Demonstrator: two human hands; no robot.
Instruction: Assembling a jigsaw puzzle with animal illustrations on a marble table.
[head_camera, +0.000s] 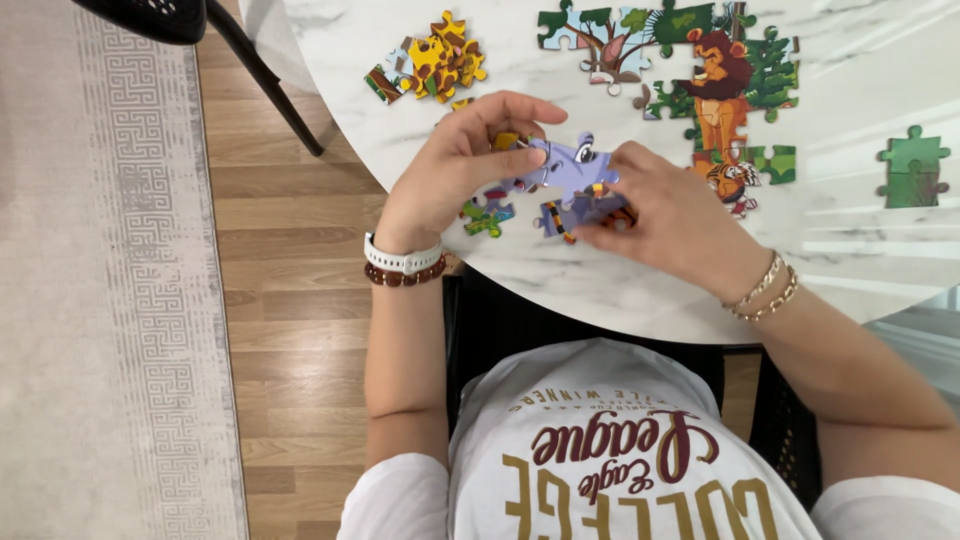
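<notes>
Both hands pinch the purple puzzle cluster (570, 170) just above the worktop (620, 290), left hand (455, 170) steadying, right hand (670, 215) closed on its lower edge; best to line tabs squarely, then press flat.

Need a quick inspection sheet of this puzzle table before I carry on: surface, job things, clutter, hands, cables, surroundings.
Surface: white marbled round table.
Job's things: purple jigsaw section held between both hands; joined lion section at the far side.
Clutter: pile of yellow loose pieces; green pieces lying apart.
Hands: left hand and right hand both grip the purple section.
Cables: nothing seen.
Surroundings: wooden floor, grey patterned rug, black chair leg.
</notes>
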